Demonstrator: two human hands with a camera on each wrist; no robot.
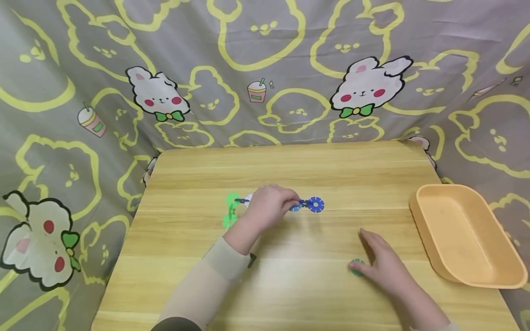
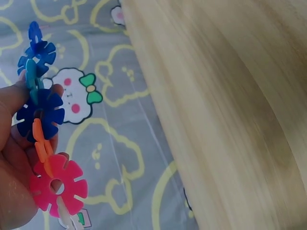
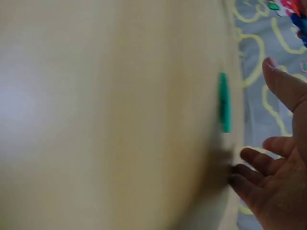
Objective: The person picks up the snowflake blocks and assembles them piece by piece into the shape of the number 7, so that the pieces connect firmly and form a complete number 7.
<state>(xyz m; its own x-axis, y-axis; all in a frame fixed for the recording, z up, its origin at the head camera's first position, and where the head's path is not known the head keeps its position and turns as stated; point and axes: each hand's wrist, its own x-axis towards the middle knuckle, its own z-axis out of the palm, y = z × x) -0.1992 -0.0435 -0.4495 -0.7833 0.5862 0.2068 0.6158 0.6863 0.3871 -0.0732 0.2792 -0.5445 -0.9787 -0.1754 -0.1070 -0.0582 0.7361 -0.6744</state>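
My left hand (image 1: 267,207) pinches a chain of slotted snowflake discs above the middle of the table. In the left wrist view the chain shows a blue disc (image 2: 40,115), a teal one (image 2: 31,79), an orange one (image 2: 41,143) and a pink one (image 2: 67,179), with a whitish piece below. Light green discs (image 1: 230,220) make up its left end in the head view, a dark blue disc (image 1: 316,204) its right end. The left hand hides the middle. My right hand (image 1: 387,266) has its fingers spread beside a single green disc (image 3: 224,103) on the table and grips nothing.
A yellow-orange plastic bin (image 1: 468,234) stands at the right edge of the wooden table (image 1: 290,294). Patterned grey curtain (image 1: 265,110) hangs behind the table and along both sides.
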